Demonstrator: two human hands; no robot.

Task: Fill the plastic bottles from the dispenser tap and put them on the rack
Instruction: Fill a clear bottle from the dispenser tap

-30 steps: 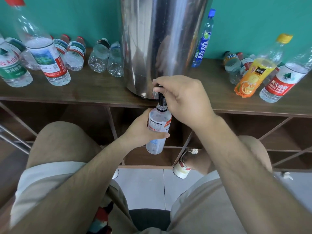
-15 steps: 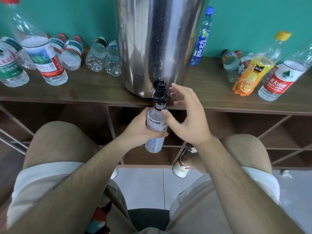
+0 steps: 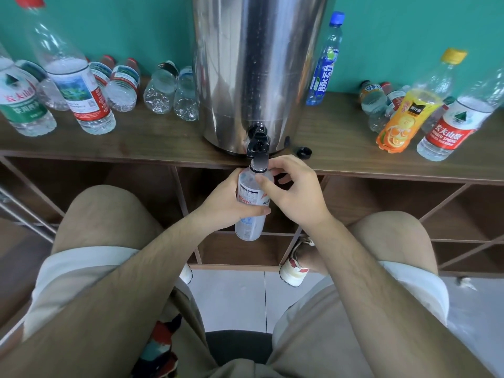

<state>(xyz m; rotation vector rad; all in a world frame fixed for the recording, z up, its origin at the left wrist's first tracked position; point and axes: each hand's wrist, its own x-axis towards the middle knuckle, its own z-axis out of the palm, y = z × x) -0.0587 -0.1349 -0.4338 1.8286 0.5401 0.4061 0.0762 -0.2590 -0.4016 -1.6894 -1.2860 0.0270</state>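
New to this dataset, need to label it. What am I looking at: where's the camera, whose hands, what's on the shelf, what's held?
No robot: a person works bare-handed. The pictures come from one wide-angle camera on their head, looking down past their knees. The left hand grips a small clear bottle by its body, mouth up under the black tap of a steel dispenser. The right hand pinches the bottle near its neck. The dispenser stands on a wooden rack, a loose black cap beside it, plastic bottles on both sides, some standing, some lying.
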